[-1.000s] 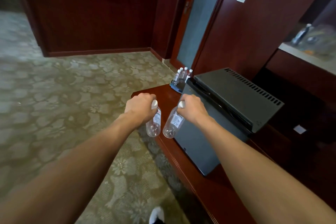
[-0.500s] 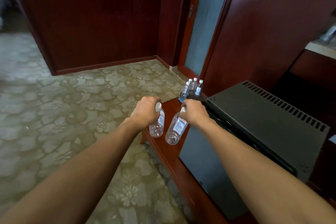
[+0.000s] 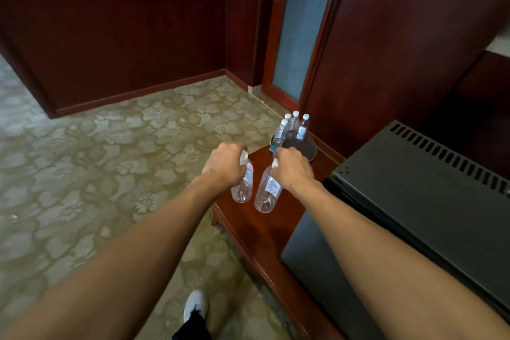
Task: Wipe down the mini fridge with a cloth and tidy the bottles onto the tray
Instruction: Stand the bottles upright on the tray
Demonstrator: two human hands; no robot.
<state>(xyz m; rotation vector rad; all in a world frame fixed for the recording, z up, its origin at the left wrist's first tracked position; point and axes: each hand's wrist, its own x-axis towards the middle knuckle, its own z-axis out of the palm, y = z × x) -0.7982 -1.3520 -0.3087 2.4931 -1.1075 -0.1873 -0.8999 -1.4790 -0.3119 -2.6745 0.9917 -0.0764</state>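
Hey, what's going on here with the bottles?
A person is carrying two clear water bottles, one in each of their hands. The left hand grips one bottle by its neck, and the right hand grips another bottle, both above the wooden table. Ahead, four bottles already stand on the round tray, beside the mini fridge.

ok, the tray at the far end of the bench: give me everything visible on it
The tray is round, dark and shallow, apparently with a low rim, lying flat on the far end of the red-brown wooden bench, close to the wall. Four small clear bottles with white caps and labels stand upright, clustered on its far-left part; the near-right part is bare. A bit of something teal shows at its near-left edge. The right hand partly hides its near edge; nothing shows contact.
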